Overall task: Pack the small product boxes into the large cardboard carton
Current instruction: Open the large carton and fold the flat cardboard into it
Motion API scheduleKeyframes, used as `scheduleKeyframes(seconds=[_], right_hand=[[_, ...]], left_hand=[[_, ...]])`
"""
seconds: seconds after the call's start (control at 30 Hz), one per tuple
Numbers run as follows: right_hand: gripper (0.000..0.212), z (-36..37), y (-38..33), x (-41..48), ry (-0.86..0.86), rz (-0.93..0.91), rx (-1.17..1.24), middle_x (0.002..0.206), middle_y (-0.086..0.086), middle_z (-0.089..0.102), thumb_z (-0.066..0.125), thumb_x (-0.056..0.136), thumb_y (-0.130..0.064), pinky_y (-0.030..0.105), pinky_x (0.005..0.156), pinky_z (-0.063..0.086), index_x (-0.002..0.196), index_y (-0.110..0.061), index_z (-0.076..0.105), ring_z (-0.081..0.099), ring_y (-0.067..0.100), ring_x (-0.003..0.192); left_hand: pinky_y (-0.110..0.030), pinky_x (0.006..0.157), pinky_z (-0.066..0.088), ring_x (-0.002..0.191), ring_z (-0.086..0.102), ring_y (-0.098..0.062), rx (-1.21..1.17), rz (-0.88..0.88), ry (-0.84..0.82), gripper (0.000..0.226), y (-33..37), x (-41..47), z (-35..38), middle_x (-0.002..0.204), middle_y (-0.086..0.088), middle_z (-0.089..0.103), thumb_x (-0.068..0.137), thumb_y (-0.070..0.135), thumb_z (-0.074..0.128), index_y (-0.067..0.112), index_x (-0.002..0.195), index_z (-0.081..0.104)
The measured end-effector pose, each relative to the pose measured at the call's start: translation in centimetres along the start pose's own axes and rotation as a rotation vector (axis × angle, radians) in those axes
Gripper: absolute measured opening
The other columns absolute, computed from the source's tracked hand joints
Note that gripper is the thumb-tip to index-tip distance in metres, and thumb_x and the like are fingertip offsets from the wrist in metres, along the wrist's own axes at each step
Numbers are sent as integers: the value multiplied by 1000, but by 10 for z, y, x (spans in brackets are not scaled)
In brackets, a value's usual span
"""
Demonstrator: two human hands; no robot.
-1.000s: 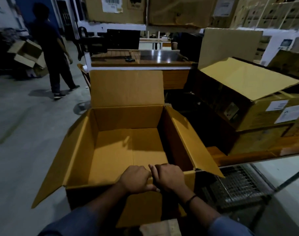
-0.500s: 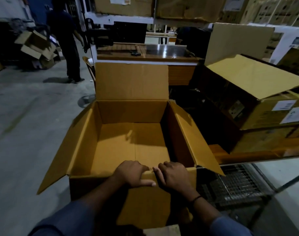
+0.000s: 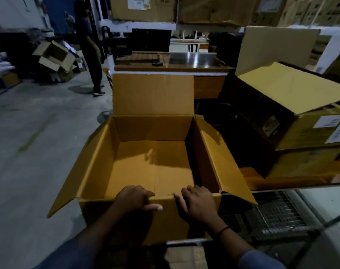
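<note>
The carton [image 3: 153, 129] stands in the middle, with the left hand [image 3: 133, 199] and the right hand [image 3: 198, 202] side by side on its near rim (fingers inside, thumbs outside). Behind it is a desk [image 3: 171, 63], and to its right are stacked boxes [image 3: 301, 133].

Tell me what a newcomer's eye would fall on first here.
The large open brown cardboard carton fills the centre, flaps spread and its bare floor showing. The person's left hand and right hand grip its near rim, fingers curled over the edge. To the right sits a stack of labelled brown cartons, and a second person stands far back on the left.
</note>
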State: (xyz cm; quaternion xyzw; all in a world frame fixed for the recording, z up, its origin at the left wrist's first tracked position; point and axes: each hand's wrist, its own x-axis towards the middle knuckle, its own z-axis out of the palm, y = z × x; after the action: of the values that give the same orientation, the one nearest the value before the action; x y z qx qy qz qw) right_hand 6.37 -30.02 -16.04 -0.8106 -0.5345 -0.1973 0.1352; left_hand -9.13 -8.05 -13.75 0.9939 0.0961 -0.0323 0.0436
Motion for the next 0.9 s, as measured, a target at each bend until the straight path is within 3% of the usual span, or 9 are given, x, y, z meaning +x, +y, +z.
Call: scheduleKeyframes(seconds=[0.13,0.3,0.5,0.67,0.8,0.9], right_hand=[[53,-11,-2,1,-89,57,67,67,-4,57,32,107,-57,34,57,43,73,-26,58,54,17,62],[42,-22,9,9,-87,115,212,79,-2,60,38,104,-51,33,70,37,82,-23,61,54,18,78],[31,-30,58,1,50,174,249,83,-1,54,48,103,-38,39,69,46,81,-20,58,50,20,83],[23,-51,130,-19,186,227,178,92,-1,60,57,101,-36,37,70,46,90,-17,66,55,23,87],[16,-80,182,-41,260,323,125,95,-1,63,64,96,-33,35,71,46,94,-17,68,56,22,90],[25,-98,217,-57,269,430,113,101,1,65,58,98,-37,39,75,51,101,-16,71,58,25,96]], left_hand=[[-30,83,58,99,72,-11,-50,-100,-7,138,11,1,-4,109,6,77,45,110,-9,31,125,70],[-30,74,49,100,71,-16,-148,-121,92,129,38,25,3,107,3,76,53,101,-24,36,118,67],[-33,61,47,80,69,-19,-199,-41,241,95,114,69,-4,87,3,73,79,90,-8,36,111,64],[-31,62,53,87,66,-4,-231,89,509,45,176,108,-27,102,19,72,104,67,33,41,112,69],[-25,58,51,83,66,-1,-290,189,560,36,219,143,-47,110,22,71,106,61,42,40,117,69],[-26,56,51,83,67,-2,-298,244,575,32,251,172,-62,108,18,73,105,58,47,38,114,70]])
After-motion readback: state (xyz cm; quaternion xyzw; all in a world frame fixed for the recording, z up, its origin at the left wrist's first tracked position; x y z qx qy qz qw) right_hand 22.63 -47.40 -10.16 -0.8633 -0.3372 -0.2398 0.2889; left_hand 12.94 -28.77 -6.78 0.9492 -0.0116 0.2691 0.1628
